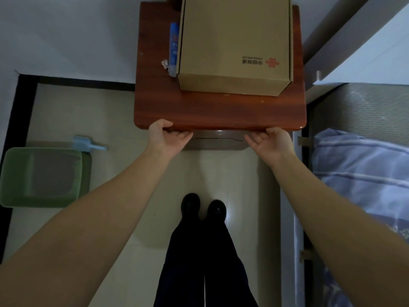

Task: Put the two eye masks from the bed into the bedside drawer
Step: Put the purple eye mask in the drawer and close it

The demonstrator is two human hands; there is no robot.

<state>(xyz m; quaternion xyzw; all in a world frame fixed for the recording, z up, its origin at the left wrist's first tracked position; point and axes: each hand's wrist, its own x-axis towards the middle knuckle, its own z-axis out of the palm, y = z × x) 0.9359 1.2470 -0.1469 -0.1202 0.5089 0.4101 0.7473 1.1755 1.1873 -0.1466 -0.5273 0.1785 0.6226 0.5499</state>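
Note:
The drawer front [218, 141] of the red-brown bedside table [199, 111] shows as a dark brown strip just below the tabletop's front edge, sticking out slightly. My left hand [167, 136] curls at its upper left corner, thumb on the tabletop edge and fingers underneath. My right hand [269, 140] is palm-up at the upper right corner, fingers reaching under the same edge against the drawer front. Neither eye mask is in view, and the inside of the drawer is hidden.
A cardboard box [234, 41] and a blue tube [174, 48] lie on the tabletop. The bed with blue striped bedding [363, 173] is at the right. A green plastic bin [42, 176] and a pale blue scoop [87, 144] sit on the floor at the left. My shoes [202, 207] stand below the drawer.

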